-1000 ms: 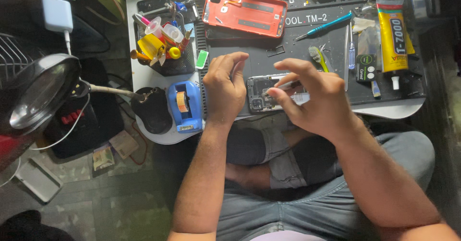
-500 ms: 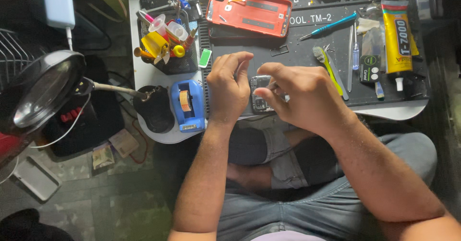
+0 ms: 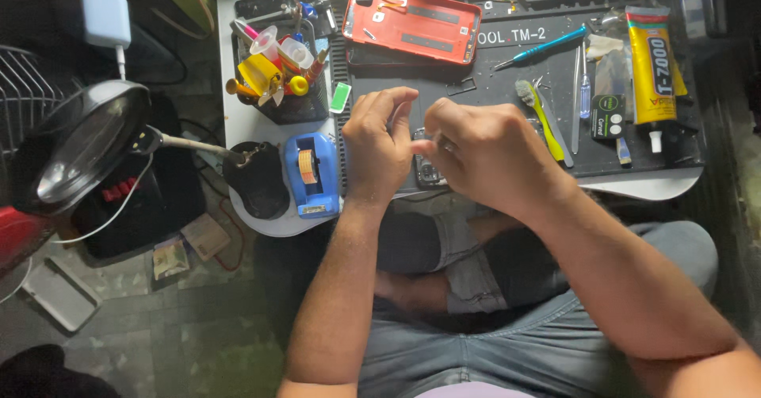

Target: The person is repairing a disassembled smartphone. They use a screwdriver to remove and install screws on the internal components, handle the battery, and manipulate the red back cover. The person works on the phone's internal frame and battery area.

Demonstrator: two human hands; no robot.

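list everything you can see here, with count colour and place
opened phone: 1, dark, on mat under both hands
work mat: 1, black, table centre
phone back cover: 1, red, top of mat
glue tube: 1, yellow, right of mat
brush: 1, yellow-green, right of hands
screwdriver: 1, teal, upper mat
tape dispenser: 1, blue, left table edge
tool cup: 1, black with mixed tools, upper left
magnifier lamp: 1, black, far left
charger: 1, white, top left
left hand: on phone
right hand: on phone
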